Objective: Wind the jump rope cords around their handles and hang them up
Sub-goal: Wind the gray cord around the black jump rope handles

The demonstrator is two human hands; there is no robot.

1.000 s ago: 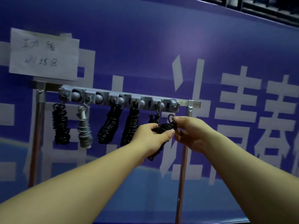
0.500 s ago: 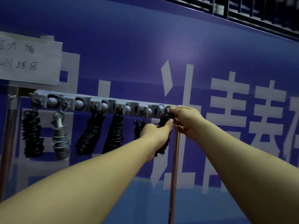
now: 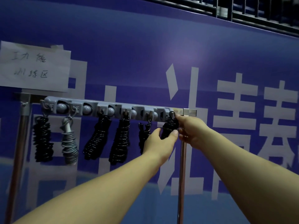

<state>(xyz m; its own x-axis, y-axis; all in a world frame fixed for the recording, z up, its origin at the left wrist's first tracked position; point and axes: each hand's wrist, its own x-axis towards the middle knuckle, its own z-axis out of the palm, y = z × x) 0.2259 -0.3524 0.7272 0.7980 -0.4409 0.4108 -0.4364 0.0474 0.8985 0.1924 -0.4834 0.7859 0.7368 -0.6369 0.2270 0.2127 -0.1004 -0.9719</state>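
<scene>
While both hands (image 3: 174,136) grip it, glossy black coiled rope bundle (image 3: 169,126), grey plastic hook rail (image 3: 103,109).

Both hands (image 3: 161,141) grip black wound rope (image 3: 169,128) at rack's (image 3: 90,103) rt hook.

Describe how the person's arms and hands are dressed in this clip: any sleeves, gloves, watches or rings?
Both forearms are bare up to the frame edge, with no sleeve showing. The left hand and right hand wear no gloves. No watch, band or ring shows on either wrist or on the visible fingers.
</scene>
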